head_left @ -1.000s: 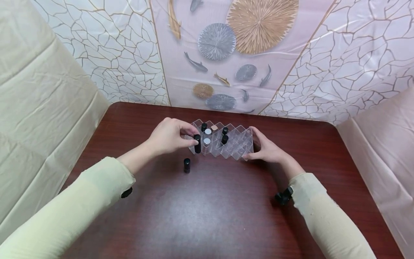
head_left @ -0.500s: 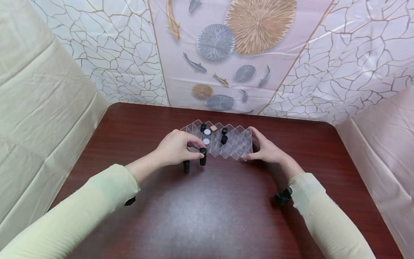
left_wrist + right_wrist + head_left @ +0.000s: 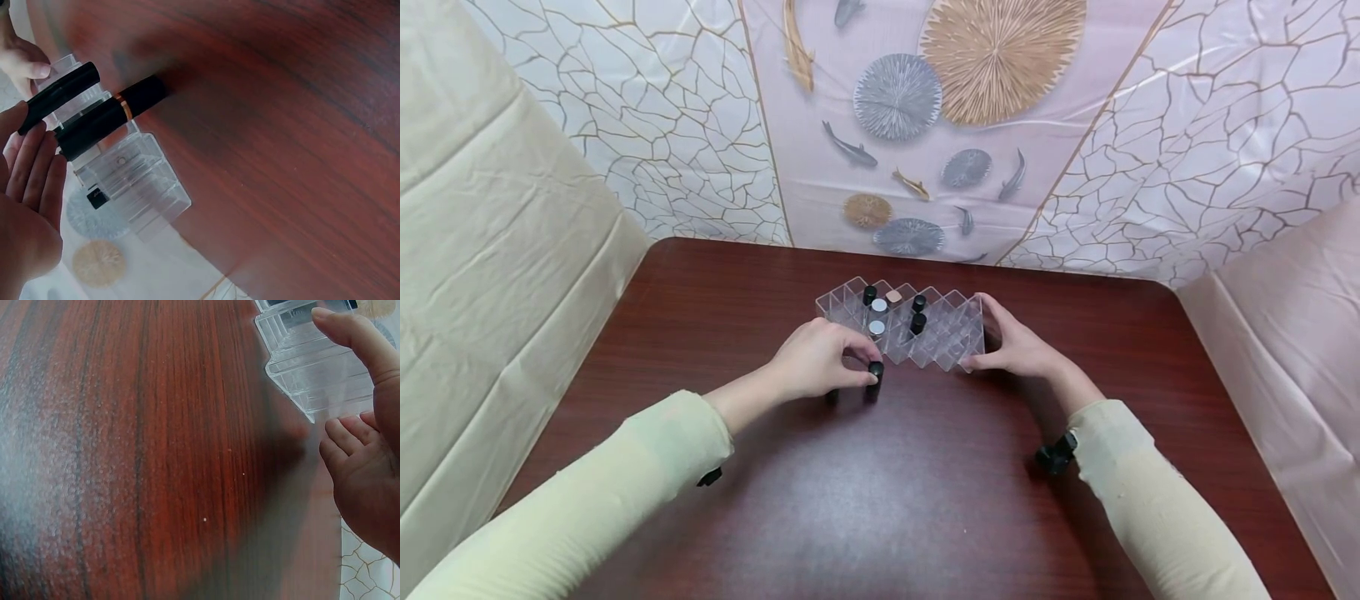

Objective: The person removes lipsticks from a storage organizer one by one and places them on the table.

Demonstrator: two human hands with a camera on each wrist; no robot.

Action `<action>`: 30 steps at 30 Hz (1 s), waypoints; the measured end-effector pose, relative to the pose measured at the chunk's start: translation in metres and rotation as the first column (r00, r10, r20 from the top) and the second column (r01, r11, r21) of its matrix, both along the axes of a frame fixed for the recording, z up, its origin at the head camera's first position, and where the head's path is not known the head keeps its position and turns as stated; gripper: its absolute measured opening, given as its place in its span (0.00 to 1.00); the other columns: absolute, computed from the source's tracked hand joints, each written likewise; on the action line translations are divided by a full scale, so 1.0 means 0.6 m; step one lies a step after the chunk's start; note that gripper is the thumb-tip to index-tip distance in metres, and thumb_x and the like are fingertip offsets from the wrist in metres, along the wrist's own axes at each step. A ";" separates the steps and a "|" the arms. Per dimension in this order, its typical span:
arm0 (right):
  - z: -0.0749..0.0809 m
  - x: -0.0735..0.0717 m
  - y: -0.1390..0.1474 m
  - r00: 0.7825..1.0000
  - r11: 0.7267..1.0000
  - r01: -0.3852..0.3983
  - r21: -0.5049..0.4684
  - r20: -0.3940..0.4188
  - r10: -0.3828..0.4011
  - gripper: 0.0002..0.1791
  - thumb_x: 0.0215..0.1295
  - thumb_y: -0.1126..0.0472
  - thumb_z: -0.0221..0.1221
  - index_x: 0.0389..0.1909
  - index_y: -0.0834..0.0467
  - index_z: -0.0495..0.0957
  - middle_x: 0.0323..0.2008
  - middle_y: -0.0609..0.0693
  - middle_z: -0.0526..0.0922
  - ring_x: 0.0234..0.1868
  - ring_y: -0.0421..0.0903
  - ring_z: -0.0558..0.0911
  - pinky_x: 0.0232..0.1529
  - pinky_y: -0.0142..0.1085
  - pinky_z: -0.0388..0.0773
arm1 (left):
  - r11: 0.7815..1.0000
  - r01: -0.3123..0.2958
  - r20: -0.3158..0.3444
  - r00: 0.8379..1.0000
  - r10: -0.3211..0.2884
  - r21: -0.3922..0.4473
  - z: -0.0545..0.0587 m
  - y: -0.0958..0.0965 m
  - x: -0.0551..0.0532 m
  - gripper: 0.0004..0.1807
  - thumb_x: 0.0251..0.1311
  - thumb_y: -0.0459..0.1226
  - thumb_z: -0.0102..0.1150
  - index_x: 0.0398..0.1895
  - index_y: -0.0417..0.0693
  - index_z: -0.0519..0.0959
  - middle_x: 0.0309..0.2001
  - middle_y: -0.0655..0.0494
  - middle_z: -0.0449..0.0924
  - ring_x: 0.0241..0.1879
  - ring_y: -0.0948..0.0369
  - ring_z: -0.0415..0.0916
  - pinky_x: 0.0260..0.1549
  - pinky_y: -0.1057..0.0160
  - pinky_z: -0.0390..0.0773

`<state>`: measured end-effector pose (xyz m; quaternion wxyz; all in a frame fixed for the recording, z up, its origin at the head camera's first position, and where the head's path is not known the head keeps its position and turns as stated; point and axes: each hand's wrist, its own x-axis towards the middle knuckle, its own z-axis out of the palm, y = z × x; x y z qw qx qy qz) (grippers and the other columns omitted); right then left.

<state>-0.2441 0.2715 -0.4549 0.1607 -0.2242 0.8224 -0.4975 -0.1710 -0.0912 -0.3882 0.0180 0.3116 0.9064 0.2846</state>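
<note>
My left hand (image 3: 818, 360) pinches the top of a black lipstick tube (image 3: 875, 382) between thumb and fingers, upright in front of the organizer. In the left wrist view, this lipstick (image 3: 65, 94) appears beside a second black lipstick (image 3: 112, 119) with a gold ring. That second tube stands on the table, mostly covered by my left hand in the head view. My right hand (image 3: 1018, 343) holds the right end of a clear lipstick organizer (image 3: 951, 333), thumb at the front corner and fingers at the back. Several tubes with black, white and beige tops sit in its left and middle compartments.
The dark red-brown table (image 3: 850, 500) runs back to a patterned cloth wall (image 3: 895, 167). Pale cloth hangs on the left (image 3: 512, 208) and right sides. A black wrist camera (image 3: 1056, 454) is strapped under the right sleeve.
My left hand has brought the black lipstick from the organizer's left front toward me and slightly right, lower to the table, now partly covering the standing lipstick. My right hand stays at the organizer.
</note>
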 end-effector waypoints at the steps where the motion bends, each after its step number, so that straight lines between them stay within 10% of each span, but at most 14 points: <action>1: 0.000 0.000 0.000 1.000 1.000 0.000 -0.001 0.001 0.000 0.58 0.56 0.76 0.75 0.79 0.70 0.46 0.78 0.69 0.59 0.82 0.64 0.58 0.80 0.59 0.54 | 1.000 0.001 -0.002 1.000 -0.001 -0.005 -0.002 0.000 0.000 0.11 0.55 0.44 0.81 0.42 0.63 0.92 0.36 0.71 0.91 0.41 0.66 0.89 0.41 0.58 0.83; 30: 0.005 0.005 0.000 1.000 1.000 0.003 -0.003 0.018 -0.003 0.59 0.59 0.75 0.74 0.81 0.70 0.42 0.80 0.70 0.54 0.83 0.67 0.55 0.80 0.62 0.51 | 0.999 0.011 0.009 1.000 -0.011 -0.030 -0.027 0.003 0.002 0.10 0.54 0.44 0.81 0.40 0.61 0.92 0.35 0.68 0.91 0.42 0.60 0.89 0.39 0.57 0.83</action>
